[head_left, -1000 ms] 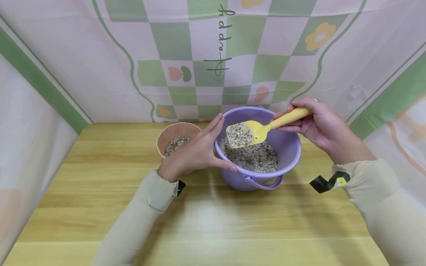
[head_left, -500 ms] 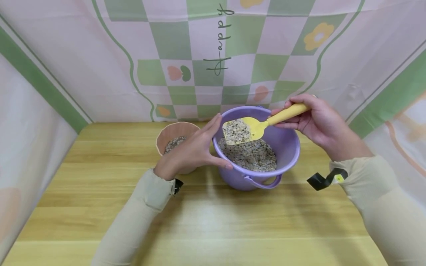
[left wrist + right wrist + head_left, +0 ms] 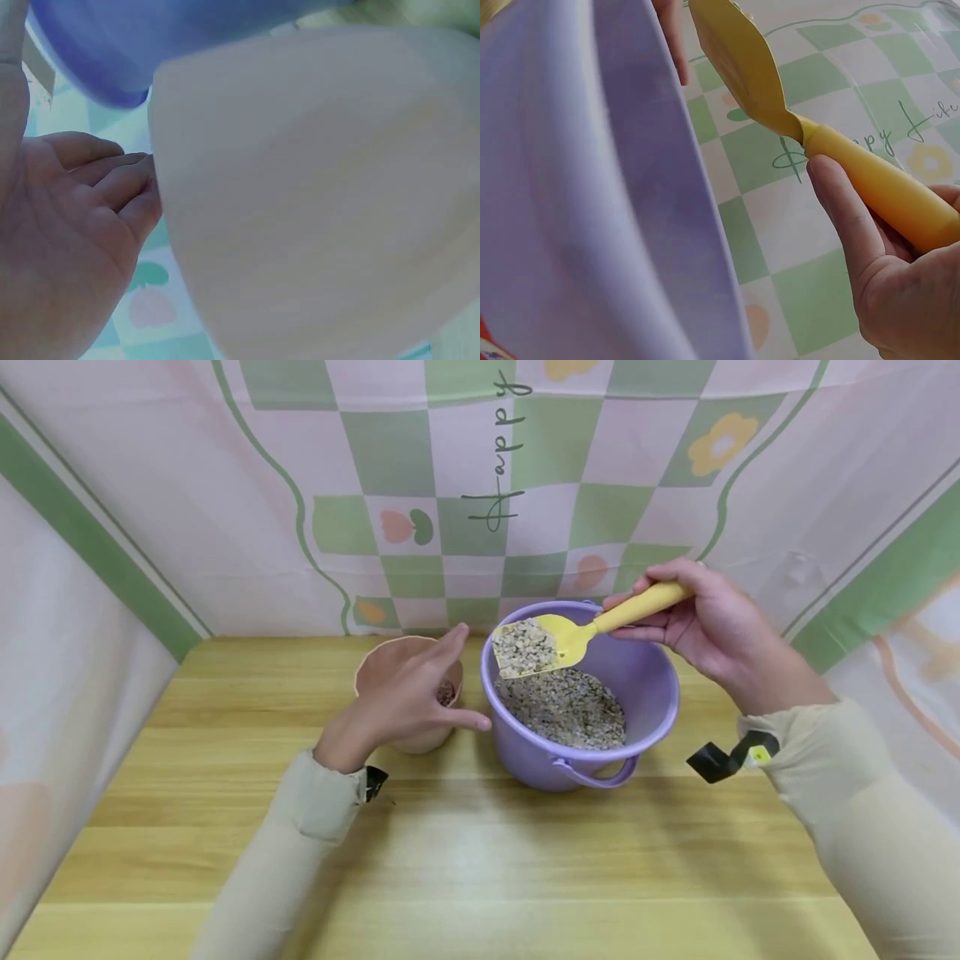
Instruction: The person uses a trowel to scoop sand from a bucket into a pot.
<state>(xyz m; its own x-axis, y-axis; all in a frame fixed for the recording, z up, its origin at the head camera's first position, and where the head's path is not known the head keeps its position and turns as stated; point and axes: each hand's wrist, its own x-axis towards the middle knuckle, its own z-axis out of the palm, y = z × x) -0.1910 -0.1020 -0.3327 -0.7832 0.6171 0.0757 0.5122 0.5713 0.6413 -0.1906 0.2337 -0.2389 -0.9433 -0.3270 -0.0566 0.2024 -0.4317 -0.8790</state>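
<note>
My right hand (image 3: 720,627) grips the handle of a yellow shovel (image 3: 645,604), whose blade carries a heap of pale, speckled grit (image 3: 523,648). The blade hangs over the left part of a purple bucket (image 3: 656,718) partly filled with the same grit. My left hand (image 3: 405,697) is above a peach-coloured flowerpot (image 3: 375,664), its fingers extended and the thumb pointing toward the bucket. Some darker grit shows inside the pot; the hand hides much of it. In the left wrist view the pot's pale wall (image 3: 315,187) fills the right side, beside my palm (image 3: 67,225).
Pot and bucket stand near the back of a wooden table (image 3: 465,860). Behind them hangs a green-checked cloth (image 3: 393,452). The bucket's handle (image 3: 600,777) droops at its front.
My left hand has left the bucket's rim and moved left over the pot. The loaded shovel in my right hand has shifted left and slightly up.
</note>
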